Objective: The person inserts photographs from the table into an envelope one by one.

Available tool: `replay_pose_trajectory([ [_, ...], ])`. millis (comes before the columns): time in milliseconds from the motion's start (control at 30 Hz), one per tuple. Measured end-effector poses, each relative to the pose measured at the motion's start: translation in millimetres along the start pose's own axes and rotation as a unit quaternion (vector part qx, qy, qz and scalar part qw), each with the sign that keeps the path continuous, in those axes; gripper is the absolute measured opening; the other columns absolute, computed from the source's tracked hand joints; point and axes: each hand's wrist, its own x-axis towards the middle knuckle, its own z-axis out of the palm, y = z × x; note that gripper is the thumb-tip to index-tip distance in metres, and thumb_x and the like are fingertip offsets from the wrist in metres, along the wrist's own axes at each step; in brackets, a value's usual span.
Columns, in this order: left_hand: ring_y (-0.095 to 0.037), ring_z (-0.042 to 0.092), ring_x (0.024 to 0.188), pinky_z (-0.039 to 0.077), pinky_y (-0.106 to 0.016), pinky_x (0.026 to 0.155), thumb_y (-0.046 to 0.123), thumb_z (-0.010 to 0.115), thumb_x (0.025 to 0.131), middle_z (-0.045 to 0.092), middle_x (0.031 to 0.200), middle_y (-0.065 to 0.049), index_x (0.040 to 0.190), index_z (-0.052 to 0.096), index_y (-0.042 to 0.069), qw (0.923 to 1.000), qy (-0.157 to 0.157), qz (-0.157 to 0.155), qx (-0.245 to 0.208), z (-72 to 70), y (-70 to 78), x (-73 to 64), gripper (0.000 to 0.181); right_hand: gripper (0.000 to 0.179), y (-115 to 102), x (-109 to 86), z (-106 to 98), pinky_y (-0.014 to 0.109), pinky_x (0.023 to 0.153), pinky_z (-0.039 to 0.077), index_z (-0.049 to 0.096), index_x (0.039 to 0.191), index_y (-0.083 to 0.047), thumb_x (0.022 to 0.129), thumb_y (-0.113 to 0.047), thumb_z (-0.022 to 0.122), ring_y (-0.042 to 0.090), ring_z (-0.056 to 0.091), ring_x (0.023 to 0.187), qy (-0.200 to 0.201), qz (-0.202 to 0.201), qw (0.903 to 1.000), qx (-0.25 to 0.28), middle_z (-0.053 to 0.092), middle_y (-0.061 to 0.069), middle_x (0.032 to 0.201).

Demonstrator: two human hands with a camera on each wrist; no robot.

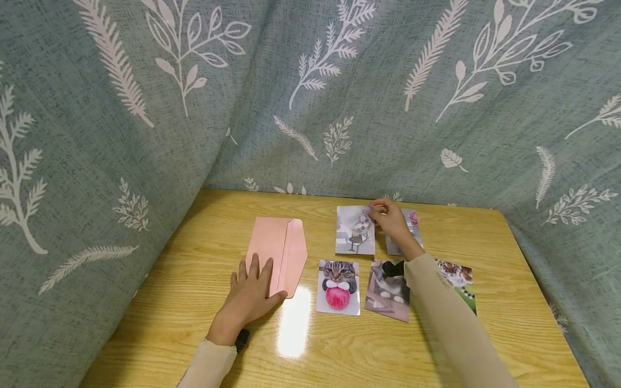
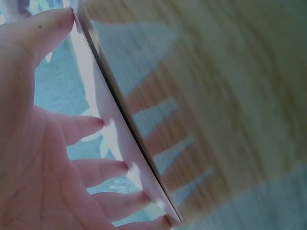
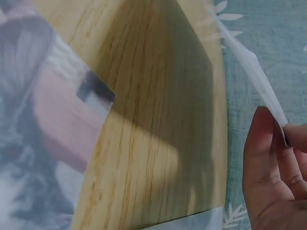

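A pink envelope (image 1: 270,237) lies on the wooden table at the left, its pointed flap facing right. My left hand (image 1: 249,293) rests on its near part with straight, spread fingers; the left wrist view shows the fingertips along the envelope (image 2: 98,91). At the back, my right hand (image 1: 390,218) pinches the upper right corner of a photo card (image 1: 351,229) with a pale grey picture. In the right wrist view this card (image 3: 254,72) is seen nearly edge-on, raised off the table, between thumb and fingers.
Nearer me lie a card of a cat with a pink ball (image 1: 338,291), a card of a grey cat (image 1: 383,302) and a tiger card (image 1: 458,277), partly behind my right sleeve. Another card (image 1: 413,221) lies partly under my right hand. Patterned cloth (image 1: 368,134) hangs around the table.
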Motion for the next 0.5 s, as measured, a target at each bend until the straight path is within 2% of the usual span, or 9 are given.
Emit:
replay_pose_trajectory([
  [100, -0.059, 0.008, 0.142, 0.016, -0.075, 0.107, 0.059, 0.061, 0.093, 0.013, 0.16, -0.033, 0.158, 0.028, 0.005, 1.0, 0.0, 0.0, 0.002, 0.0, 0.3, 0.2, 0.091, 0.041, 0.9, -2.2, -0.1, 0.045, 0.069, 0.056, 0.051, 0.138, 0.003, 0.101, -0.013, 0.061, 0.019, 0.062, 0.072, 0.004, -0.002, 0.9998, 0.02, 0.062, 0.012, 0.113],
  [267, -0.06, 0.009, 0.142, 0.016, -0.075, 0.106, 0.058, 0.061, 0.094, 0.014, 0.159, -0.034, 0.158, 0.028, 0.005, 1.0, 0.003, 0.005, -0.002, 0.6, -0.4, 0.2, 0.09, 0.044, -0.9, -6.4, 4.5, 0.047, 0.069, 0.056, 0.049, 0.139, 0.005, 0.101, -0.012, 0.063, 0.017, 0.06, 0.072, -0.001, -0.002, 0.9986, 0.053, 0.064, 0.008, 0.103],
  [500, -0.061, 0.009, 0.142, 0.016, -0.076, 0.105, 0.058, 0.062, 0.093, 0.014, 0.159, -0.034, 0.158, 0.028, 0.005, 0.9999, 0.005, 0.006, -0.008, 0.5, -0.7, -0.1, 0.09, 0.044, -8.2, -10.1, 22.2, 0.048, 0.066, 0.055, 0.048, 0.139, 0.005, 0.1, -0.009, 0.062, 0.018, 0.059, 0.072, -0.003, 0.004, 0.9983, 0.058, 0.064, 0.007, 0.098],
])
